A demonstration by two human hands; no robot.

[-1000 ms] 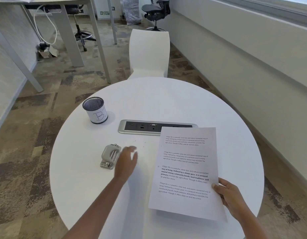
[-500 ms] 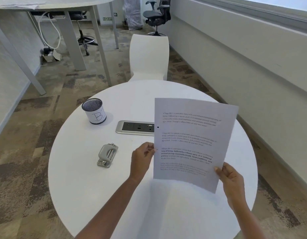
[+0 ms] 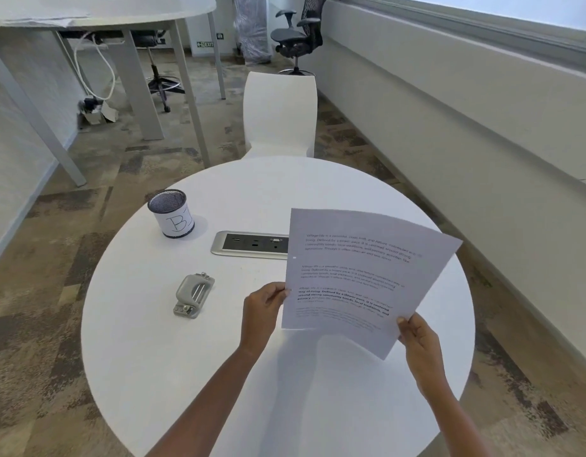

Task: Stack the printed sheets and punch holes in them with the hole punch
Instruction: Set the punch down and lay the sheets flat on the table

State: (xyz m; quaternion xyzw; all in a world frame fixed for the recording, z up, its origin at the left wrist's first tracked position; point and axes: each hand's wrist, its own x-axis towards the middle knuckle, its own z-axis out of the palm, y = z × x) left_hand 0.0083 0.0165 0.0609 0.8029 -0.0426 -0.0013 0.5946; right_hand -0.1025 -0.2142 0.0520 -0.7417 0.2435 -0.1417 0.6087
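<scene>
The printed sheets [image 3: 360, 278] are raised off the round white table [image 3: 153, 357], tilted up toward me, with a small punched hole showing on their left edge. My left hand [image 3: 263, 313] pinches the lower left edge of the sheets. My right hand [image 3: 416, 338] grips the lower right corner. A grey metal hole punch [image 3: 193, 295] lies on the table to the left of my left hand, with nothing touching it.
A mesh pen cup [image 3: 171, 213] labelled "B" stands at the table's back left. A recessed power socket panel [image 3: 252, 244] sits mid-table, partly behind the sheets. A white chair [image 3: 280, 118] stands beyond the table; a wall runs along the right.
The sheets have been lifted from the table and tilted upright. My left hand moved from beside the hole punch to take hold of the sheets' left edge.
</scene>
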